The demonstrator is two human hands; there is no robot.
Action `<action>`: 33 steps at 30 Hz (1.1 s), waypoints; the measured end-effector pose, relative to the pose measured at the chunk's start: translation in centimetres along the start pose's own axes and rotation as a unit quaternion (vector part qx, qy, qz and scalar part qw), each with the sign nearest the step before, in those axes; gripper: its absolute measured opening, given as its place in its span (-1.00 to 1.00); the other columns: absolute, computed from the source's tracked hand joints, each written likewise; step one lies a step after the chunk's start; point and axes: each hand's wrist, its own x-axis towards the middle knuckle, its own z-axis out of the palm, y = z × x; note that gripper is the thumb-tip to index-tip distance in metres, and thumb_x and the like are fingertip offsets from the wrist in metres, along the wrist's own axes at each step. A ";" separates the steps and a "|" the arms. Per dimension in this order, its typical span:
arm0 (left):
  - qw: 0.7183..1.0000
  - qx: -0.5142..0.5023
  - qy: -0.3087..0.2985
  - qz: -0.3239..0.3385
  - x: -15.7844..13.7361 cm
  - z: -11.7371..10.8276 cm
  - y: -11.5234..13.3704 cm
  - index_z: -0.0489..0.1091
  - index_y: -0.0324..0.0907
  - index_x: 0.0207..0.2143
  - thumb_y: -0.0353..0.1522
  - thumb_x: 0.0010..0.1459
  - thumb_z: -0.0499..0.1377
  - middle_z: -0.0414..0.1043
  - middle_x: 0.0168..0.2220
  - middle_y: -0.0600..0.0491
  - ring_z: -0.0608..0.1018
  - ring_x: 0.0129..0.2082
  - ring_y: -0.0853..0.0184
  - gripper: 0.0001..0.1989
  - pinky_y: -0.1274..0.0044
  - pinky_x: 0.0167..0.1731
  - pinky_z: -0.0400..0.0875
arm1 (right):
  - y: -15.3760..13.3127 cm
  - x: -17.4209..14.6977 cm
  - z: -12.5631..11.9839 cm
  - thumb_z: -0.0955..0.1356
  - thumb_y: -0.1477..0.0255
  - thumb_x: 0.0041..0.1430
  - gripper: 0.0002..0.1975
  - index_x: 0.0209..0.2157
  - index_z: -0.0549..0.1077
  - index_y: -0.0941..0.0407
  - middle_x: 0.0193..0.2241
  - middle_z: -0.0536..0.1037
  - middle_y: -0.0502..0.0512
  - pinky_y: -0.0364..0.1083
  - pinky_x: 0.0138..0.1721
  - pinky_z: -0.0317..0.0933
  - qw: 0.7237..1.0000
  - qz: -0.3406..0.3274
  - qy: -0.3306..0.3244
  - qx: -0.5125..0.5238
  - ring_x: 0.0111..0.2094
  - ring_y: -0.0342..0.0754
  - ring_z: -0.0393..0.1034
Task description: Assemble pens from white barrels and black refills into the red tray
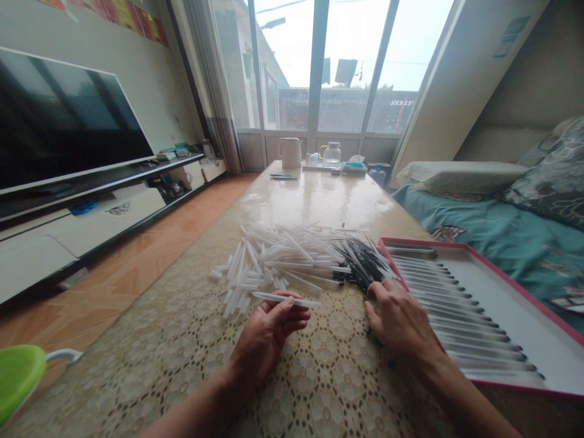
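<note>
A white pen barrel (pixel 301 301) lies across the fingers of my left hand (pixel 270 325), pinched under the thumb above the patterned tablecloth. Beyond it spreads a loose pile of white pen barrels (pixel 283 252). My right hand (pixel 396 313) rests at the near edge of a heap of thin black refills (pixel 362 258). Its fingers are bent down among them, and their tips are partly hidden, so I cannot make out what they grip. Just right of that hand, a shallow pink-rimmed box (pixel 524 286) holds a row of clear pens with black ends (pixel 469 322).
The long table (pixel 310 204) runs toward the window. At its far end stand a beige kettle (pixel 289 152), a glass jug (pixel 332 153) and a tissue pack (pixel 354 163). A sofa (pixel 483 219) borders the right side. A green stool (pixel 20 380) is at lower left.
</note>
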 end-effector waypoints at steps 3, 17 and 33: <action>1.000 0.000 -0.003 0.002 0.0 0.0 0.0 0.39 -0.28 -0.32 -0.44 0.03 0.24 0.57 -0.42 -0.05 0.59 -0.41 0.33 -0.87 0.55 -0.37 0.46 | -0.1 0.1 0.3 0.28 0.40 0.09 -0.91 -0.39 0.39 0.10 -0.39 0.40 0.13 -0.05 -0.26 0.13 1.000 -0.009 0.013 0.007 -0.28 0.04 0.31; 1.000 0.004 -0.007 0.006 -0.1 0.2 0.0 0.40 -0.27 -0.32 -0.44 0.02 0.25 0.57 -0.43 -0.06 0.60 -0.41 0.31 -0.87 0.54 -0.36 0.47 | -0.8 0.3 0.4 0.24 0.44 0.16 -0.89 -0.37 0.39 0.11 -0.41 0.46 0.09 -0.06 -0.31 0.20 0.959 -0.031 -0.008 0.280 -0.36 -0.03 0.35; 0.999 0.021 -0.028 -0.010 -0.1 -0.1 -0.3 0.45 -0.30 -0.33 -0.41 0.01 0.27 0.56 -0.43 -0.07 0.59 -0.38 0.29 -0.85 0.50 -0.29 0.46 | -5.1 -1.1 -0.4 0.36 0.38 0.09 -0.88 -0.37 0.38 0.14 -0.51 0.48 -0.01 -0.18 -0.47 0.31 0.765 -0.004 -0.091 0.638 -0.52 -0.17 0.42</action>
